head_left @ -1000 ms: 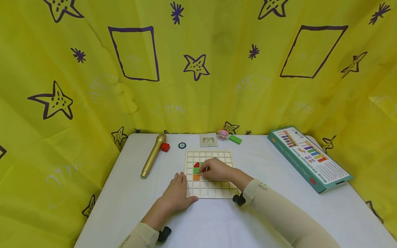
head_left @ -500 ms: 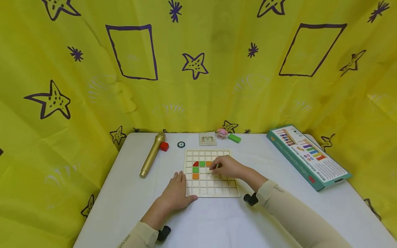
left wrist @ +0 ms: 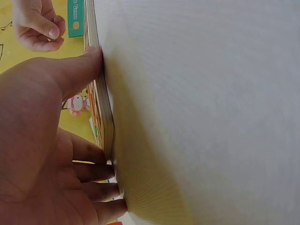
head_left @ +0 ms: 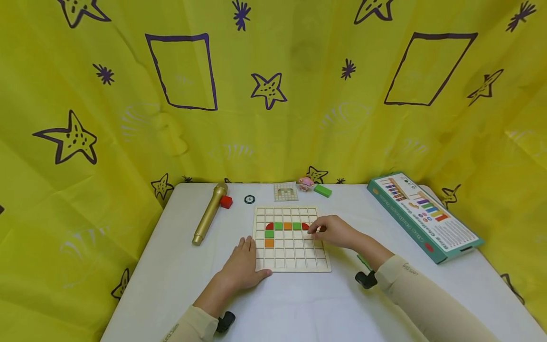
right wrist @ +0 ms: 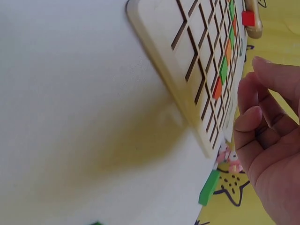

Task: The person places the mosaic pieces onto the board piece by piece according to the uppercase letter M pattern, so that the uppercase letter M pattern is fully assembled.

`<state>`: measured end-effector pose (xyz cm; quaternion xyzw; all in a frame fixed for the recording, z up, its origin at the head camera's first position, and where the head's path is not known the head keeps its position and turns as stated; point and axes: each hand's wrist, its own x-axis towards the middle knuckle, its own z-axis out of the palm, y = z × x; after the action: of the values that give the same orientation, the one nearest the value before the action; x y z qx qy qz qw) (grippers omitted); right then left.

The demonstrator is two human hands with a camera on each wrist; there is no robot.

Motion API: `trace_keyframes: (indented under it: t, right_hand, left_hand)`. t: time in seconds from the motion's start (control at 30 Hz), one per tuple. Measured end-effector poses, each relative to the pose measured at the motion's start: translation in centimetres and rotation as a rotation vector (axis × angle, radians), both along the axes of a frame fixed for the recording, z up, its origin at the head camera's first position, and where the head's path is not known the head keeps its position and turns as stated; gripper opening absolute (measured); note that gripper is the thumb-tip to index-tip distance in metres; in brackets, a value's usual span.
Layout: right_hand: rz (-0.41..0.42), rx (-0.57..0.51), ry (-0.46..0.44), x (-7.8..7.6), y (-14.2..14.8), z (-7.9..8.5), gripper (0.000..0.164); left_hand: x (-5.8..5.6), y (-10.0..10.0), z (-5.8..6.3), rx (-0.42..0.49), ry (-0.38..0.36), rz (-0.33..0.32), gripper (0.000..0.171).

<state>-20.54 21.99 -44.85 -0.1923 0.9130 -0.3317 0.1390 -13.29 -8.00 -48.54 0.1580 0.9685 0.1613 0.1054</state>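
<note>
A pale wooden grid board [head_left: 295, 263] lies on the white table. Its row of tiles runs red, green, orange, green and red, with a green tile [head_left: 269, 234] and an orange tile [head_left: 269, 243] below the left end. My left hand [head_left: 241, 266] rests against the board's near left corner, fingers extended along the left side and thumb at the front edge [left wrist: 107, 122]. My right hand [head_left: 335, 231] is beside the red tile [head_left: 305, 226] at the row's right end. In the right wrist view its fingers [right wrist: 248, 119] are loosely bent, with nothing visible between them.
Behind the board lie a pattern card [head_left: 286, 191], a pink figurine [head_left: 306, 184], a green block [head_left: 323, 191] and a round disc [head_left: 249, 199]. A gold microphone [head_left: 209, 216] and red cube [head_left: 226, 202] sit left, a game box [head_left: 425, 218] right. A green piece [head_left: 363, 260] lies by my right wrist.
My right hand has moved rightward along the row. An orange, a green and a red tile now show where it was covering the board. My left hand has stayed at the corner.
</note>
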Motion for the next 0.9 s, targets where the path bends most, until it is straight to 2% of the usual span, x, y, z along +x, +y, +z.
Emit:
trace_keyframes:
  t: [0.6, 0.9]
  right_hand:
    - [-0.090, 0.018, -0.031, 1.3, 5.0, -0.5, 0.014]
    - [-0.095, -0.012, -0.026, 2.1, 7.3, -0.9, 0.016]
  left_hand:
    - [-0.2, 0.2, -0.4, -0.008, 0.002, 0.005, 0.102]
    - [-0.2, 0.1, -0.5, -0.026, 0.012, 0.007, 0.102]
